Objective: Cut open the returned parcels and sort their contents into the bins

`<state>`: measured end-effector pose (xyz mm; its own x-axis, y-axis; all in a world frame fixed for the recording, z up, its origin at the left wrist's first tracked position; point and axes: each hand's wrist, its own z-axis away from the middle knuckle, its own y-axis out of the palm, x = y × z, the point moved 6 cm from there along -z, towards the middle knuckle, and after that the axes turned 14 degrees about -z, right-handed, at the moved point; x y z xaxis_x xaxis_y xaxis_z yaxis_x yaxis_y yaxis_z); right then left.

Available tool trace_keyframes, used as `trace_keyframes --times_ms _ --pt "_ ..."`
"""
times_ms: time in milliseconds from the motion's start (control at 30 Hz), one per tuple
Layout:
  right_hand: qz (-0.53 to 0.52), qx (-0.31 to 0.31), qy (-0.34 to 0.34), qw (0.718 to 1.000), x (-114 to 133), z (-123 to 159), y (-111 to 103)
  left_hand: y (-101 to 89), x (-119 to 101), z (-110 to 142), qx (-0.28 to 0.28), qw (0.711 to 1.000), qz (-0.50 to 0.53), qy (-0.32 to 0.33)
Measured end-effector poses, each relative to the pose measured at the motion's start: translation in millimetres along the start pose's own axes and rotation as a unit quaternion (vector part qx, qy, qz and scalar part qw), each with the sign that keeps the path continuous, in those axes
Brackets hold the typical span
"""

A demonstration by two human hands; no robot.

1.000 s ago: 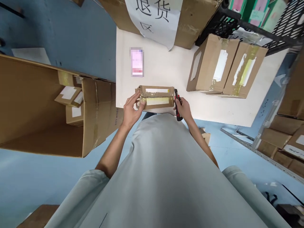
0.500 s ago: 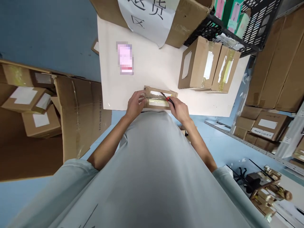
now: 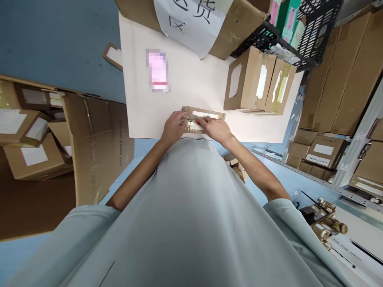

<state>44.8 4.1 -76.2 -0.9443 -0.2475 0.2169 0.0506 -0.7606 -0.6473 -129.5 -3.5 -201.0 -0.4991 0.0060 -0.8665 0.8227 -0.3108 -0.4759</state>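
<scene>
A small taped cardboard box point(image 3: 206, 113) with white labels lies at the front edge of the white table point(image 3: 191, 81). Bent over the box's left end, the fingers of my left hand point(image 3: 174, 126) grip it. My right hand point(image 3: 216, 128) is closed round a utility knife point(image 3: 196, 122) over the middle of the box. Only a little red of the knife shows, and its blade is hidden by my fingers. Clear tape glints between my two hands.
Two cardboard boxes point(image 3: 251, 79) stand at the table's right, before a black crate point(image 3: 311, 48). A large box with a paper sign point(image 3: 191, 24) stands at the back. A pink blurred item point(image 3: 158, 71) lies left; an open carton point(image 3: 98, 147) holds several boxes.
My right hand, with the utility knife, has moved from the box's right end leftward over its top, closer to my left hand. The camera view has turned and shifted.
</scene>
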Motion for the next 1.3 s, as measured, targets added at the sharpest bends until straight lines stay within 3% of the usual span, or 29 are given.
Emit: trace_keyframes --times_ms 300,400,500,667,800,1100,1300 --pt "0.052 -0.001 0.0 0.999 15.6 -1.2 -5.9 4.8 3.3 -4.9 -0.021 1.0 -0.004 -0.018" --pt "0.045 -0.012 0.023 0.999 10.2 -2.3 -6.9 5.4 3.5 -4.9 -0.036 0.998 0.003 -0.041" --pt "0.041 -0.015 0.053 0.998 -10.8 3.5 -3.6 4.2 2.6 -3.8 -0.059 0.996 0.005 -0.067" --pt "0.044 -0.003 0.105 0.994 -68.7 36.2 6.2 4.0 -3.3 -1.4 -0.1 0.99 0.001 -0.103" --pt "0.041 -0.001 0.105 0.994 -105.5 54.1 16.8 9.2 -10.0 -1.6 -0.111 0.986 -0.013 -0.126" --pt "0.006 -0.039 0.066 0.997 -144.5 59.9 38.8 17.4 -17.0 6.9 -0.133 0.976 -0.077 -0.154" --pt "-0.06 -0.105 0.018 0.992 -174.6 46.1 66.8 16.7 -13.8 1.0 -0.128 0.977 -0.091 -0.143"
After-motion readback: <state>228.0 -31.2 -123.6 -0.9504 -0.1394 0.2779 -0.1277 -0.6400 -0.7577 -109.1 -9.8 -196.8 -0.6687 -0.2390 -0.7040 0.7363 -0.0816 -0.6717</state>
